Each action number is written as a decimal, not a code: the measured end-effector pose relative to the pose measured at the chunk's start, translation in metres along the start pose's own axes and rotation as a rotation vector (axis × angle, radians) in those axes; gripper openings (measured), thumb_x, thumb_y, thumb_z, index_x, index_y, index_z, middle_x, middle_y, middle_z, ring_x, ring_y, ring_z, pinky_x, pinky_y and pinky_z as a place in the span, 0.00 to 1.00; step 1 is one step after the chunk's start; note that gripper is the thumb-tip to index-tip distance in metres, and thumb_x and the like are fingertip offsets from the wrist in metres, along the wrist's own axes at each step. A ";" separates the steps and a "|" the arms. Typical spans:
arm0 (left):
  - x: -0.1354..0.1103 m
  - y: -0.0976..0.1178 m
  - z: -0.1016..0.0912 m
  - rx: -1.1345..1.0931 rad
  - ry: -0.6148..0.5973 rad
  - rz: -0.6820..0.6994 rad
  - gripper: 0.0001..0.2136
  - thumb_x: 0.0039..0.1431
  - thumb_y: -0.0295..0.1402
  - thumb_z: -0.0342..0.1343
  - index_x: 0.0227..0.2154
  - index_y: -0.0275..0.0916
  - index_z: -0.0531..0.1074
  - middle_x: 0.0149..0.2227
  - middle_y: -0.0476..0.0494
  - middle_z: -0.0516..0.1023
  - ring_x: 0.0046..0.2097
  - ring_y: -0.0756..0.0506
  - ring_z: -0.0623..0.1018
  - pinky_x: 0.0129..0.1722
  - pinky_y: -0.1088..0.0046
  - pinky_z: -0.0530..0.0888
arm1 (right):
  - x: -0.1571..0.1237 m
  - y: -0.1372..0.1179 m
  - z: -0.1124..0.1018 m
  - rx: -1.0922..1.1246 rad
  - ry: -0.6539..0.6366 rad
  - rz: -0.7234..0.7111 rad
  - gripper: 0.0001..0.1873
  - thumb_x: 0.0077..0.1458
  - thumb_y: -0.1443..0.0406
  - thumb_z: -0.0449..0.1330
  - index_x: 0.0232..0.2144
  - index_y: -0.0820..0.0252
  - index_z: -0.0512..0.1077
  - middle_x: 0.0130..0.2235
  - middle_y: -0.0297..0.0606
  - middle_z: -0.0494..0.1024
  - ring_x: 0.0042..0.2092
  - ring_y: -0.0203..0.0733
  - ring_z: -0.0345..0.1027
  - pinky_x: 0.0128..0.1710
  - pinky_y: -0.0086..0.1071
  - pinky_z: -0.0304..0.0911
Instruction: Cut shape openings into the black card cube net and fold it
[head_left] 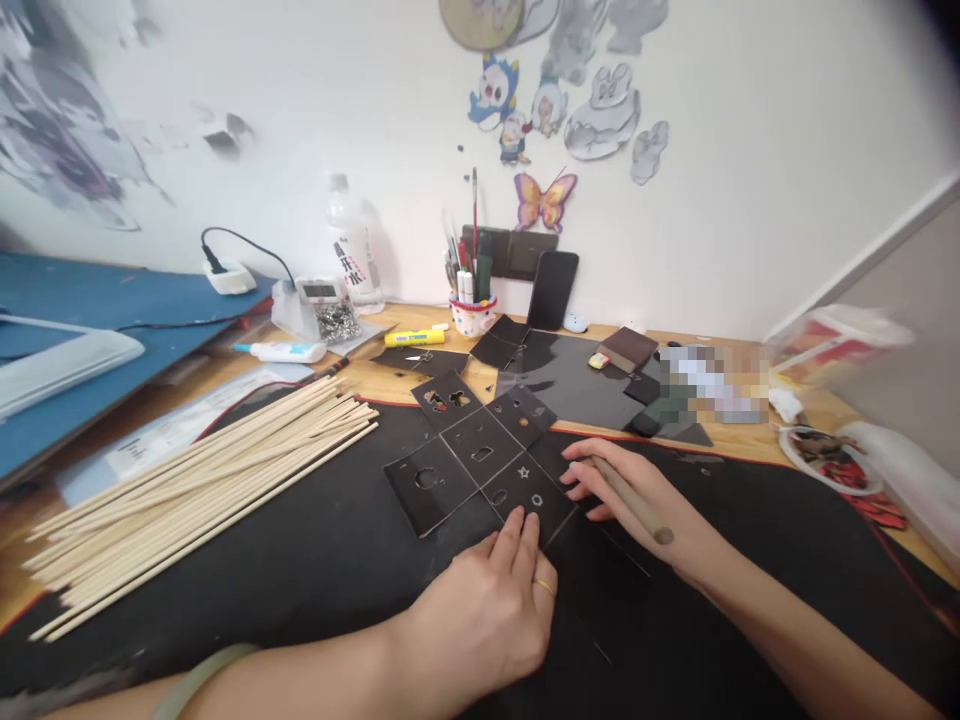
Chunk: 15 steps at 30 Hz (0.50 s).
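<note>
A thin gold ring (pixel 545 587); a pale green, perhaps stone, bangle (pixel 201 678).

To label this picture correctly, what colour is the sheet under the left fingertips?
The sheet is black with pale lines, best seen in the head view.

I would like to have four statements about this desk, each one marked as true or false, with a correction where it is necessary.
1. The left hand has its fingertips on the black sheet. True.
2. The right hand holds scissors. False: it holds a stick-like tool.
3. The wooden sticks lie to the left of the black sheet. True.
4. The plastic bottle lies on its side. False: it stands upright.
</note>
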<state>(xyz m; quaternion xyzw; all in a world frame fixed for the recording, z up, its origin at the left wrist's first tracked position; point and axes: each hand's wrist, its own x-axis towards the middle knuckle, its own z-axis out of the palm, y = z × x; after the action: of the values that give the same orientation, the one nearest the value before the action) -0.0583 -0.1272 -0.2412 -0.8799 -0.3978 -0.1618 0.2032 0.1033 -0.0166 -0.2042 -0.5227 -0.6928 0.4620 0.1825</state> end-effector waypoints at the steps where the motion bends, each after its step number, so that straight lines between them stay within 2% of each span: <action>1: 0.000 0.000 0.001 0.003 -0.005 0.003 0.12 0.55 0.23 0.43 0.38 0.23 0.68 0.44 0.24 0.72 0.47 0.34 0.72 0.39 0.66 0.73 | -0.002 -0.001 0.001 0.049 0.002 0.014 0.15 0.51 0.56 0.52 0.37 0.59 0.65 0.31 0.39 0.73 0.31 0.40 0.69 0.23 0.29 0.65; 3: -0.001 -0.002 0.001 0.003 -0.005 0.012 0.11 0.55 0.23 0.44 0.38 0.23 0.68 0.44 0.25 0.72 0.46 0.35 0.72 0.38 0.66 0.73 | -0.003 -0.003 0.004 0.070 0.004 -0.039 0.15 0.49 0.56 0.53 0.33 0.61 0.68 0.27 0.37 0.71 0.26 0.36 0.65 0.20 0.27 0.62; 6: 0.001 -0.007 -0.005 -0.037 0.058 0.026 0.11 0.55 0.22 0.44 0.37 0.24 0.69 0.43 0.28 0.73 0.45 0.36 0.73 0.37 0.67 0.72 | 0.002 -0.006 0.008 0.062 0.006 -0.162 0.11 0.42 0.59 0.60 0.26 0.62 0.69 0.18 0.28 0.64 0.21 0.32 0.57 0.19 0.25 0.56; 8: 0.004 -0.012 -0.013 -0.170 0.116 -0.066 0.10 0.56 0.23 0.44 0.35 0.29 0.69 0.38 0.35 0.75 0.41 0.41 0.74 0.34 0.70 0.71 | 0.004 -0.010 0.009 0.081 0.051 -0.221 0.11 0.39 0.61 0.62 0.25 0.62 0.68 0.17 0.25 0.60 0.21 0.31 0.55 0.21 0.26 0.55; 10: 0.008 -0.018 -0.021 -0.387 0.147 -0.322 0.08 0.57 0.28 0.46 0.29 0.34 0.69 0.31 0.43 0.74 0.35 0.46 0.73 0.31 0.73 0.69 | 0.004 -0.016 0.007 0.109 0.131 -0.268 0.11 0.42 0.60 0.60 0.28 0.60 0.67 0.19 0.26 0.61 0.23 0.32 0.57 0.24 0.27 0.56; 12: 0.014 -0.024 -0.028 -0.681 0.137 -0.682 0.11 0.57 0.34 0.48 0.21 0.36 0.65 0.23 0.48 0.69 0.29 0.49 0.70 0.27 0.76 0.65 | -0.001 -0.023 0.004 0.135 0.249 -0.326 0.11 0.45 0.59 0.59 0.29 0.59 0.66 0.23 0.29 0.65 0.26 0.34 0.60 0.27 0.28 0.58; 14: 0.021 -0.030 -0.031 -1.081 0.114 -0.979 0.14 0.54 0.40 0.51 0.20 0.36 0.64 0.22 0.50 0.66 0.27 0.51 0.68 0.26 0.77 0.64 | -0.009 -0.028 0.004 0.159 0.365 -0.387 0.10 0.46 0.60 0.59 0.29 0.58 0.66 0.25 0.31 0.67 0.27 0.34 0.61 0.28 0.28 0.59; 15: 0.024 -0.032 -0.033 -1.318 0.112 -1.062 0.13 0.53 0.41 0.52 0.22 0.35 0.65 0.23 0.50 0.67 0.28 0.51 0.69 0.26 0.78 0.65 | -0.013 -0.029 0.005 0.170 0.404 -0.415 0.09 0.46 0.60 0.60 0.29 0.58 0.66 0.26 0.31 0.68 0.28 0.34 0.62 0.28 0.27 0.59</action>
<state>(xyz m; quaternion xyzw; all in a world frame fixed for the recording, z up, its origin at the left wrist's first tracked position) -0.0720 -0.1085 -0.1948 -0.5057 -0.5721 -0.4776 -0.4346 0.0886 -0.0312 -0.1800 -0.4341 -0.6935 0.3578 0.4501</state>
